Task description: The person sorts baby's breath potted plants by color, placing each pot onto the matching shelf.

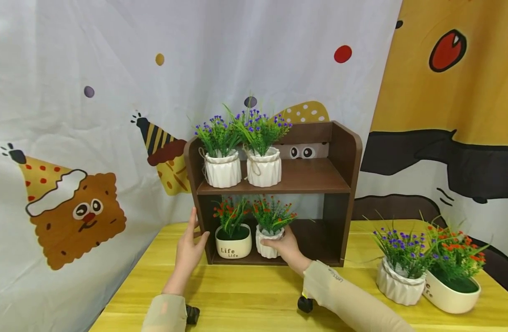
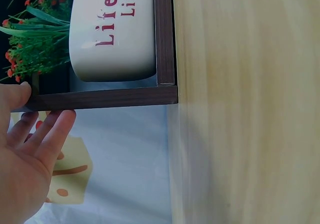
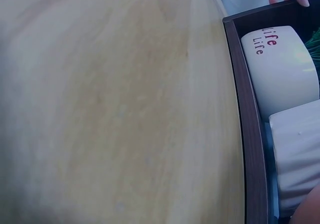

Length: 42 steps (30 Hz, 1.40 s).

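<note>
A brown two-tier shelf [image 1: 295, 190] stands on the table. My right hand [image 1: 290, 249] grips a white pleated pot of red flowers [image 1: 267, 246] on the lower tier, thumb across its front and the other fingers mostly hidden behind. To its left sits a cream oval pot of red flowers [image 1: 233, 244] marked "Life". My left hand [image 1: 189, 251] rests at the shelf's left side panel [image 2: 105, 98], fingers fairly straight along the outer face and thumb by the front edge. On the upper tier stand two white pots of purple flowers [image 1: 223, 171] [image 1: 264, 168].
Right of the shelf, a white pot of purple flowers [image 1: 401, 283] stands before a cream pot of red flowers [image 1: 457, 295]. A yellow wood-grain table [image 1: 241, 295] carries everything. Behind hangs a printed cartoon curtain [image 1: 245, 55].
</note>
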Tool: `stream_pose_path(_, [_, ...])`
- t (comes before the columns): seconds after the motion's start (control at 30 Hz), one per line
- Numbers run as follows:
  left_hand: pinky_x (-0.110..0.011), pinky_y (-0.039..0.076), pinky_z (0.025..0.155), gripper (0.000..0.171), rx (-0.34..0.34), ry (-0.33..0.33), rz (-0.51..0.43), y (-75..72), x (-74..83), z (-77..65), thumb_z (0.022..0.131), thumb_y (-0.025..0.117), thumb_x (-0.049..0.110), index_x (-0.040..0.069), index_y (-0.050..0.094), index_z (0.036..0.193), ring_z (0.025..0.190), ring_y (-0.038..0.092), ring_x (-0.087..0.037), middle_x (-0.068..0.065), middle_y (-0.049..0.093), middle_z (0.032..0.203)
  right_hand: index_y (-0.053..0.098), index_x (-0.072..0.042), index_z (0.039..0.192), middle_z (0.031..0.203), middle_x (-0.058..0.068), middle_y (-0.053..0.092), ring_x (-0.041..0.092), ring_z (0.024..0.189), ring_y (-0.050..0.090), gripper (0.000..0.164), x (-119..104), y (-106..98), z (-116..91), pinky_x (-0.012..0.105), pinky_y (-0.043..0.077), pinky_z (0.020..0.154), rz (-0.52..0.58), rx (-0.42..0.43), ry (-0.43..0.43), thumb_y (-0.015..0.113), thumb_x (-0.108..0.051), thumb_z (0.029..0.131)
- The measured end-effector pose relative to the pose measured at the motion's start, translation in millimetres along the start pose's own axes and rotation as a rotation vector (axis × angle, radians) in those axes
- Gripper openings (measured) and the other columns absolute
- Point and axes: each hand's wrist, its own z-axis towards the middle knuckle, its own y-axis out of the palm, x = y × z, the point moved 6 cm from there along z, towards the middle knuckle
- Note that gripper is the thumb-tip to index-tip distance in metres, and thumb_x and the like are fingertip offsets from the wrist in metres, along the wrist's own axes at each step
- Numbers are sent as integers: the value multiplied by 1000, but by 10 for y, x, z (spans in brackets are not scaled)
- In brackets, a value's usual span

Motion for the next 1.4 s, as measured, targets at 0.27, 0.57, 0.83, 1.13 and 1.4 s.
stream_pose_path(0.27, [-55, 56, 72, 89, -11, 1, -18, 58, 58, 13, 87, 71, 1, 24, 20, 157, 89, 67, -43, -32, 56, 125, 26, -3, 151, 151, 22, 32, 41, 136, 33, 91, 0, -67, -22, 55, 34, 107, -25, 11, -23, 81, -7, 78])
stream_pose_path(0.57, [-54, 56, 72, 89, -31, -22, -35, 105, 77, 43, 89, 70, 3, 27, 19, 157, 91, 66, -43, -31, 55, 126, 25, -13, 153, 153, 14, 31, 35, 137, 33, 97, 332, -146, 163, 53, 34, 108, -20, 14, -15, 84, -13, 76])
stream_pose_path(0.83, [-54, 56, 73, 89, -50, -48, -23, 52, 13, 47, 89, 70, 4, 28, 17, 157, 92, 66, -43, -31, 54, 128, 24, -2, 150, 151, 23, 29, 40, 138, 29, 94, 249, -209, 13, 56, 33, 107, -98, -38, 49, 82, -25, 79])
stream_pose_path(1.13, [-56, 55, 71, 90, -23, -11, -9, -5, -41, 38, 88, 71, 2, 27, 19, 157, 90, 66, -44, -32, 55, 126, 32, -3, 148, 145, 23, 39, 43, 132, 37, 88, 34, -583, -436, 60, 35, 104, -242, -70, 42, 83, -23, 78])
stream_pose_path(1.4, [-53, 56, 71, 91, -36, -50, -2, 12, -55, 15, 88, 70, 3, 30, 17, 157, 91, 66, -43, -31, 55, 126, 31, -6, 148, 146, 25, 37, 47, 132, 35, 77, -273, -1139, -939, 60, 37, 102, -237, -185, 5, 75, -18, 86])
